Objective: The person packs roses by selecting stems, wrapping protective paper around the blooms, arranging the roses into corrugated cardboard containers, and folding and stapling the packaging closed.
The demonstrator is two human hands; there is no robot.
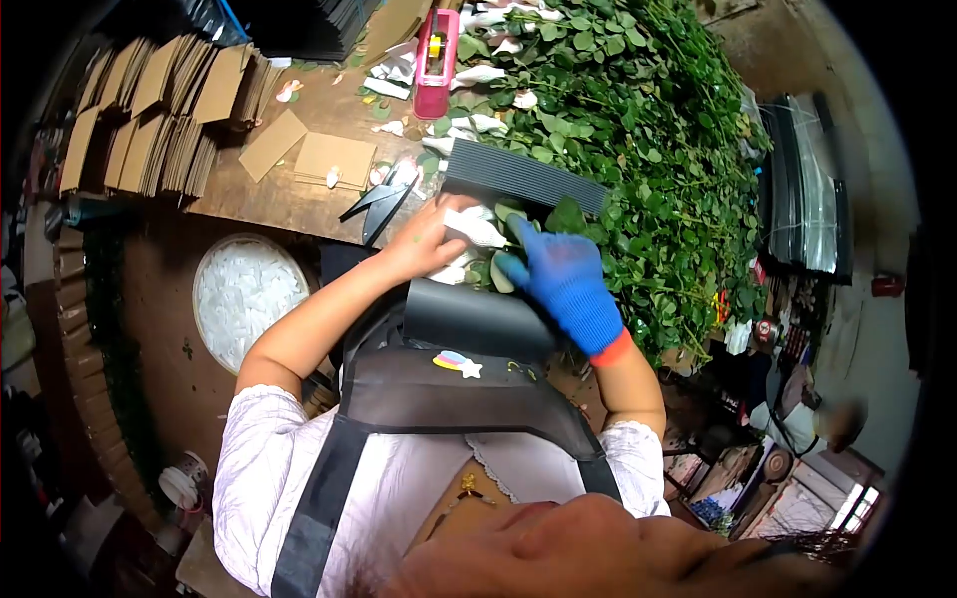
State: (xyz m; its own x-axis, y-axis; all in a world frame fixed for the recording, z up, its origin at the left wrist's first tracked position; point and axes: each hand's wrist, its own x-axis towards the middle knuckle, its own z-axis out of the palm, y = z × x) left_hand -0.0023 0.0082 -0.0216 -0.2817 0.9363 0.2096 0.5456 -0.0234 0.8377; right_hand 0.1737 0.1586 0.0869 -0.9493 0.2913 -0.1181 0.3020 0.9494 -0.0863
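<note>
My bare left hand point(424, 241) curls round a rose bud in a white net sleeve point(475, 227), thumb bent across its side. My right hand point(560, 264), in a blue knitted glove with an orange cuff, is at the leafy stem end of the rose, index finger and thumb about the green leaves point(501, 274). Its other fingers are partly hidden. Another white-netted bud point(457, 269) lies below my left thumb. A dark ribbed corrugated sheet point(528, 177) stands behind the hands, and a smooth black panel point(478, 321) curves in front of them.
Black scissors point(382, 204) lie left of the hands near brown cardboard pieces point(335, 159). A pink tray point(434, 95) stands behind. Leafy rose stems point(638, 130) are heaped at right, cardboard stacks point(150, 149) at left. Below the table is a round tub of white pieces point(249, 299).
</note>
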